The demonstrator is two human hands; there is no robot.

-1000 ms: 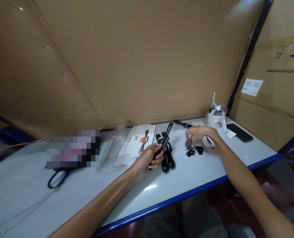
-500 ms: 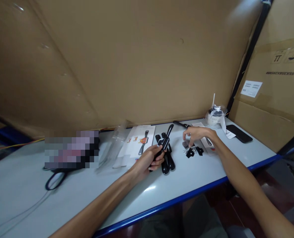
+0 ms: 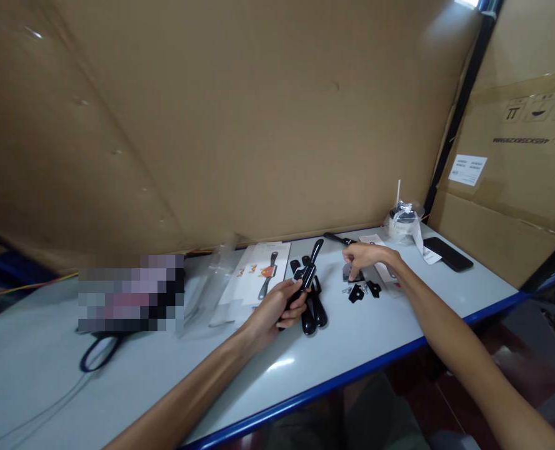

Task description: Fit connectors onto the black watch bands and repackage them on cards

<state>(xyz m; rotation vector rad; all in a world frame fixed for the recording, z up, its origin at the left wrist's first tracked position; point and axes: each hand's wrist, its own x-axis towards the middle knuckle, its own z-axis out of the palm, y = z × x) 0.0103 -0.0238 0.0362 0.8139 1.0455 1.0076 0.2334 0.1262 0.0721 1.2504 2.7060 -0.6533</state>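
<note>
My left hand is closed round a long black handle-shaped tool, held tilted above the table with its tip pointing away from me. Under it lie a few more black handles side by side. My right hand reaches over a small grey part, fingertips bent down onto it. Just in front of that hand lie small black pieces and tiny metal bits.
A white table with a blue front edge runs across the view. On it are printed cards, clear plastic sleeves, black scissors, a bagged tape roll and a phone. Cardboard walls stand behind and right.
My right hand has lowered from holding the grey part above the table to pressing it down near the black pieces. The left hand keeps its hold on the handle.
</note>
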